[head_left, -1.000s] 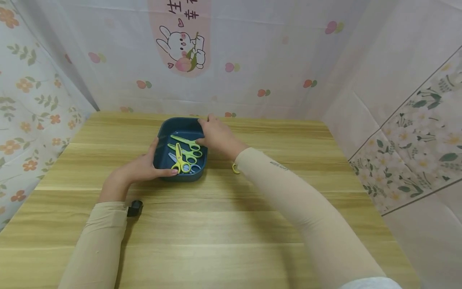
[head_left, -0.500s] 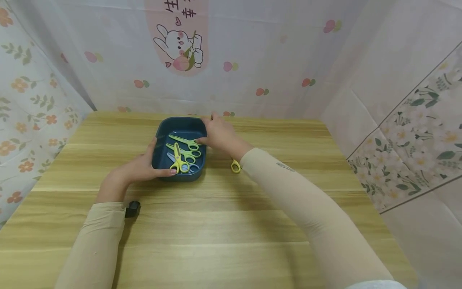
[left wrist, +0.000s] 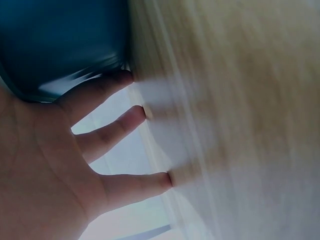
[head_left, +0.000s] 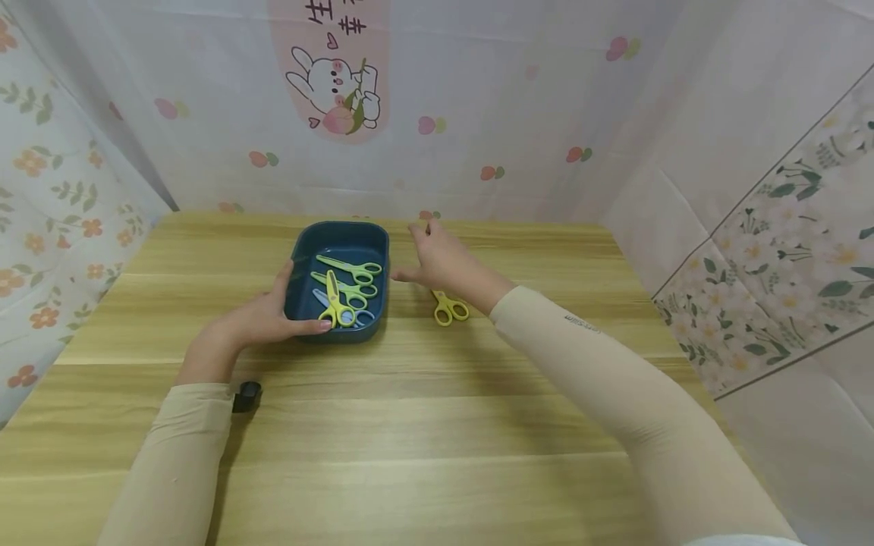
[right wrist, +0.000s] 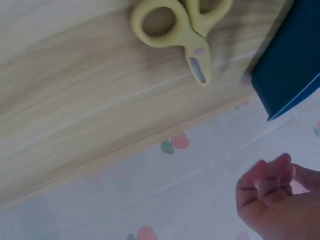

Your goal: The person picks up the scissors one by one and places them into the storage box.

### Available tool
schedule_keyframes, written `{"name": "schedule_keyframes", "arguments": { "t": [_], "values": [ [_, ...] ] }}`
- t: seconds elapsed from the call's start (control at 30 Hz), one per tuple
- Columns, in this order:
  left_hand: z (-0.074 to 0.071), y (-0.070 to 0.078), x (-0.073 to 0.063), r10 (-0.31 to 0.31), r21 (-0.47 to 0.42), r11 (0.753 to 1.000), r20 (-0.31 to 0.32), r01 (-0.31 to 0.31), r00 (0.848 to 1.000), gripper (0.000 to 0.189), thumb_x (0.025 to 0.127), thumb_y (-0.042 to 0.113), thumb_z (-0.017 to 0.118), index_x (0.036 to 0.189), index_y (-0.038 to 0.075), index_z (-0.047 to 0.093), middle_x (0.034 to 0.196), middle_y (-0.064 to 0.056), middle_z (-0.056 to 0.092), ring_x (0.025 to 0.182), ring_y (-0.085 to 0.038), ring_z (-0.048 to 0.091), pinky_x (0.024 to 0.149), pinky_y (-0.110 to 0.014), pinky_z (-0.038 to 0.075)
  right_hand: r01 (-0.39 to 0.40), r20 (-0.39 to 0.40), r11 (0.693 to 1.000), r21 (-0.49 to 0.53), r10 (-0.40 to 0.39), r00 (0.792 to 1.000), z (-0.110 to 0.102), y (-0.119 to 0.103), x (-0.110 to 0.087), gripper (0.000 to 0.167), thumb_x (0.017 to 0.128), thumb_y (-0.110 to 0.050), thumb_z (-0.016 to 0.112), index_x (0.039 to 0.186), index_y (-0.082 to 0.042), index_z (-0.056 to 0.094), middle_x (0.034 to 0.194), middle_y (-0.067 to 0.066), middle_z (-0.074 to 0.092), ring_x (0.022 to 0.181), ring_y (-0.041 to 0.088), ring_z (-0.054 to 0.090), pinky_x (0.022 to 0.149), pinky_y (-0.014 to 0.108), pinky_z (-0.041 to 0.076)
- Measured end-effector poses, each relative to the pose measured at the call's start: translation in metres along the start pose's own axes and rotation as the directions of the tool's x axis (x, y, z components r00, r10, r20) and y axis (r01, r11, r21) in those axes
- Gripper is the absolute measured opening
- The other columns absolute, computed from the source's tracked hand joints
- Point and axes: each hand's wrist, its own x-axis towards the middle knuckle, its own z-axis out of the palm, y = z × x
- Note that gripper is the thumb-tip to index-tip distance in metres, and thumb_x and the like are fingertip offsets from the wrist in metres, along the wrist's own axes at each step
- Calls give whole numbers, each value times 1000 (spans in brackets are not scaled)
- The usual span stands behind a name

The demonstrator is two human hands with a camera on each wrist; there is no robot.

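Observation:
A dark blue tray [head_left: 300, 241] holds several children's scissors: two green pairs [head_left: 348, 267], a blue pair [head_left: 363, 318] and a yellow pair [head_left: 332, 287] lying over the others. My left hand [head_left: 262, 315] rests against the tray's near left corner. Its thumb lies along the front rim and its fingers, spread and straight in the left wrist view, reach along the left side. Right of the tray, my right hand [head_left: 444, 262] hovers with fingers loosely bent and nothing in them. Under it, another yellow pair of scissors [right wrist: 192, 35] lies on the table, its blades partly hidden in the head view.
The wooden table [head_left: 382, 432] runs back to a white printed curtain [head_left: 519, 98]. A floral curtain [head_left: 61, 227] hangs on the left, and a pale panel with flowers [head_left: 771, 303] stands on the right. A black wrist mount [head_left: 247, 396] juts from the left wrist.
My right hand has let go of the tray's right rim and moved right. More of the yellow scissors on the table now shows. The left hand stays at the tray.

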Motion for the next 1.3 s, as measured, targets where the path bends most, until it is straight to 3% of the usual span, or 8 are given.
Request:
{"name": "schedule_keyframes", "arguments": {
  "t": [0.17, 0.27, 0.4, 0.57, 0.73, 0.9, 1.07, 1.3],
  "values": [
    [1, 0, -2, -2, -3, 1000, 3, 2, 1000, 142, 87, 72, 73, 166, 8, -26, 167, -46, 18, 149, -63, 34, 121, -73, 35, -54, 102, 999, 10, 52, 993, 8, 13, -17, 118, 92, -73, 68, 173, -15, 6, 171, 26, 24, 141, 36, 57, 114, 49, 53],
    [2, 1, -3, -6, -5, 1000, 4, 6, 1000, 142, 87, 74, 73, 166, 9, -26, 168, -44, 17, 150, -63, 34, 121, -73, 35, -81, 150, 996, 24, 77, 986, 16, 24, -29, 120, 91, -75, 67, 173, -17, 0, 170, 27, 23, 124, 36, 66, 101, 47, 59],
    [2, 1, -4, -9, -4, 1000, 3, 9, 1000, 143, 87, 74, 73, 166, 8, -26, 167, -45, 18, 148, -63, 36, 121, -72, 36, -118, 202, 990, 71, 102, 974, 31, 41, -45, 121, 91, -73, 69, 173, -17, -1, 167, 28, 25, 99, 31, 68, 79, 40, 56],
    [2, 2, -3, -13, -4, 1000, 3, 13, 1000, 143, 87, 74, 73, 166, 9, -27, 167, -45, 19, 147, -62, 38, 121, -72, 37, -152, 231, 983, 103, 125, 965, 43, 57, -58, 121, 92, -72, 70, 173, -14, 0, 164, 29, 27, 93, 29, 64, 66, 33, 49],
    [2, 2, -3, -16, -5, 1000, 8, 16, 1000, 143, 86, 75, 73, 166, 11, -28, 168, -45, 17, 148, -62, 35, 121, -73, 36, -164, 215, 980, 115, 136, 967, 49, 63, -62, 117, 94, -71, 67, 172, -7, 8, 156, 30, 33, 97, 30, 63, 72, 36, 53],
    [1, 3, -5, -23, -4, 1000, 11, 23, 1000, 143, 86, 75, 73, 166, 10, -27, 168, -45, 15, 150, -64, 31, 121, -73, 34, -159, 200, 979, 128, 132, 971, 58, 64, -61, 103, 94, -71, 67, 160, 1, 34, 140, 25, 41, 100, 29, 60, 83, 40, 54],
    [2, 2, -2, -15, -9, 1000, 8, 15, 1000, 144, 86, 75, 73, 166, 10, -28, 168, -45, 18, 149, -62, 34, 121, -73, 36, -138, 146, 986, 93, 124, 982, 69, 64, -60, 90, 92, -71, 69, 142, 2, 50, 123, 20, 47, 94, 28, 58, 78, 38, 53],
    [2, 1, -1, -10, -5, 1000, 0, 10, 1000, 143, 87, 73, 73, 166, 8, -26, 168, -46, 16, 151, -64, 31, 123, -72, 34, -135, 132, 991, 8, 133, 982, 70, 56, -61, 82, 97, -71, 62, 133, 2, 54, 119, 20, 52, 95, 29, 56, 72, 39, 50]
  ]
}}
